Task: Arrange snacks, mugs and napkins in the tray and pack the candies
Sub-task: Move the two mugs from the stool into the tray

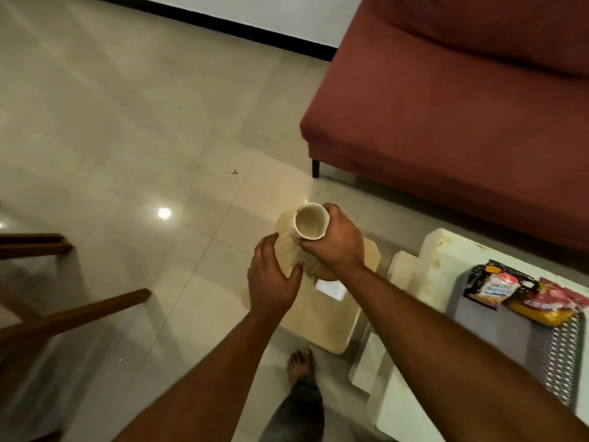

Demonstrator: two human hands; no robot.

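Observation:
My right hand grips a cream mug, tilted so its empty inside faces me. It hangs above a low cream stool. My left hand is just below and to the left, fingers spread around a second cream rounded object that I cannot identify for sure. To the right, a grey tray lies on a white table. In the tray lie a dark snack packet and a red and yellow snack packet.
A red sofa fills the upper right, close behind the stool. Wooden chair legs reach in from the left. A small brown item and a white square lie on the stool. My bare foot stands on the tiled floor.

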